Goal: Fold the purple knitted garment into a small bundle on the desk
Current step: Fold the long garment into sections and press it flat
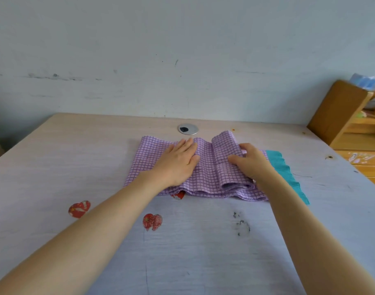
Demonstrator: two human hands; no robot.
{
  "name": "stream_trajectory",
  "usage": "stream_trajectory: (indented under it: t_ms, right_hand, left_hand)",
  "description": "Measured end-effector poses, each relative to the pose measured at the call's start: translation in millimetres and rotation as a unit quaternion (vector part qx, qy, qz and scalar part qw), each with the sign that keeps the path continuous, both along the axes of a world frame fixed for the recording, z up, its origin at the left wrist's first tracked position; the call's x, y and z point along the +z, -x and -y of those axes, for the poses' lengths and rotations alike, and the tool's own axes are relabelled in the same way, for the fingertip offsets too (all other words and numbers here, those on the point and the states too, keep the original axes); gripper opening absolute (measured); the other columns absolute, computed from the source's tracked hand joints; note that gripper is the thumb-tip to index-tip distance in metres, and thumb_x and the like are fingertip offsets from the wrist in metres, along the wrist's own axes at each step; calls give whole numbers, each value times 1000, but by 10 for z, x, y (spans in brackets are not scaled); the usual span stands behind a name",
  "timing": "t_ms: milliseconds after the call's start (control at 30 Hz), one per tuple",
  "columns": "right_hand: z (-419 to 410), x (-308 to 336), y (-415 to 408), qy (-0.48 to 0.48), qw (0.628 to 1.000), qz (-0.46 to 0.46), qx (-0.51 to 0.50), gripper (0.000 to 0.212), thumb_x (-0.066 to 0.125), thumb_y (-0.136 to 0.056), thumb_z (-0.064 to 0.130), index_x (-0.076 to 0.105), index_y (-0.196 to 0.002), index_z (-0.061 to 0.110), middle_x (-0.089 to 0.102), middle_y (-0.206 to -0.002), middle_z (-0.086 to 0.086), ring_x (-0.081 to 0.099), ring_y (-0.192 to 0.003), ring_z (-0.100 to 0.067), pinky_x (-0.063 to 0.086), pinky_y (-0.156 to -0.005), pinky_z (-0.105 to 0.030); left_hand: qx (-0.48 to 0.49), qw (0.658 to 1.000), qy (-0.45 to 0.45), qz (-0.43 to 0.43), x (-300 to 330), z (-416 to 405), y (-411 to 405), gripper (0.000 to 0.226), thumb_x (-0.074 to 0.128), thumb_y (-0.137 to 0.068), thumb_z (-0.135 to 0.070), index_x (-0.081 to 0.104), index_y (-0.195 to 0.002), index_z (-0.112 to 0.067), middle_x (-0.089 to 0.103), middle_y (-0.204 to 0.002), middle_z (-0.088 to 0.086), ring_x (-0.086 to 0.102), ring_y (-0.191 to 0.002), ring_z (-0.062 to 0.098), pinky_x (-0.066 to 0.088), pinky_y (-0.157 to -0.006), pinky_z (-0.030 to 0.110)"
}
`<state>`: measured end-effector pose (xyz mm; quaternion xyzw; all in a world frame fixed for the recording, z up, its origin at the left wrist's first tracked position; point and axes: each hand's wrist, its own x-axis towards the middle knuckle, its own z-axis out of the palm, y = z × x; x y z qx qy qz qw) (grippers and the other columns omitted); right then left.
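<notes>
Purple garment (205, 167) under left hand (176, 165), right hand (249, 160) gripping fold.

Desk (54, 167) left of purple garment (152, 158) bare, open to passage; only flat heart stickers (79, 208) found there. Near edge likewise unobstructed. Far side: flush cable grommet (188, 129), then wall (182, 60) close behind. Right side narrowed by teal ruffled trim (284, 167); wooden shelf unit (339, 116) stood at right rear corner.
</notes>
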<state>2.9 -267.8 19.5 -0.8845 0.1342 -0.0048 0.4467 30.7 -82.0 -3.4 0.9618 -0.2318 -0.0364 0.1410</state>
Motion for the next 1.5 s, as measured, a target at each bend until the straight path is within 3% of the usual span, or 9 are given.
stream_trajectory:
  t_ms: [233, 367, 500, 667, 800, 1100, 1300, 1400, 1500]
  right_hand:
    - [-135, -27, 44, 245, 965, 84, 45, 54, 48, -91, 38, 33, -139, 17, 38, -143, -8, 33, -131, -28, 32, -104, -46]
    - [-369, -109, 30, 354, 930, 25, 93, 62, 43, -89, 49, 29, -139, 16, 37, -143, -7, 33, -132, -29, 29, -103, -50]
    - [-360, -58, -16, 390, 918, 20, 64, 49, 47, -88, 21, 31, -133, 11, 47, -131, -13, 42, -121, -32, 40, -86, -44]
    - [63, 148, -18, 176, 982, 69, -23, 37, 50, -91, 27, 40, -124, 14, 58, -95, -7, 58, -80, -25, 45, -64, -32]
    - [560, 167, 6, 74, 993, 41, -85, 44, 49, -89, 15, 37, -132, 12, 56, -111, -14, 58, -82, -24, 50, -64, -35]
    - [689, -129, 82, 202, 979, -2, 16, 58, 58, -88, 30, 34, -140, 25, 43, -141, -12, 48, -121, -33, 41, -100, -42]
    - [601, -245, 175, 414, 908, -51, 36, 43, 29, -98, 40, 28, -140, 33, 37, -128, -9, 53, -105, -31, 45, -88, -45]
    - [673, -259, 173, 382, 922, -42, 40, 42, 32, -98, 32, 30, -140, 33, 36, -131, -9, 52, -106, -31, 46, -90, -45]
    - [685, -165, 149, 209, 977, -20, 39, 50, 41, -91, 5, 40, -138, 24, 37, -141, -12, 51, -111, -30, 45, -95, -37]
  left_hand:
    - [-10, 997, -72, 5, -190, 157, -16, 61, 12, -97, -46, -2, -148, -16, -8, -158, 1, -8, -145, 16, -4, -119, 37]
    - [-8, 996, -91, 15, -185, 152, -5, 58, 11, -98, -43, -2, -148, -17, -9, -158, 0, -9, -145, 15, -6, -119, 37]
    - [-10, 996, -89, 16, -188, 163, 1, 61, 11, -97, -47, -3, -148, -18, -9, -158, 0, -10, -145, 15, -7, -117, 37]
    - [-17, 995, -93, 18, -191, 156, -7, 62, 11, -96, -50, -4, -148, -19, -9, -158, 0, -9, -145, 15, -7, -117, 37]
    - [-18, 995, -100, 18, -207, 151, -17, 64, 9, -95, -53, -5, -148, -20, -11, -157, -1, -11, -145, 15, -7, -118, 38]
    - [-20, 992, -122, 8, -194, 164, -20, 65, 6, -93, -54, -10, -147, -21, -15, -156, -1, -15, -144, 15, -8, -118, 38]
    - [-18, 992, -123, -2, -177, 145, -12, 65, 7, -94, -54, -10, -147, -21, -15, -156, -1, -14, -144, 14, -8, -118, 38]
    - [-9, 993, -120, -5, -134, 195, 29, 63, 9, -96, -51, -8, -147, -19, -14, -157, 0, -14, -144, 15, -8, -117, 38]
    - [-30, 994, -101, -6, -80, 301, 165, 67, 11, -94, -54, -5, -147, -17, -13, -157, 1, -13, -144, 14, -9, -118, 38]
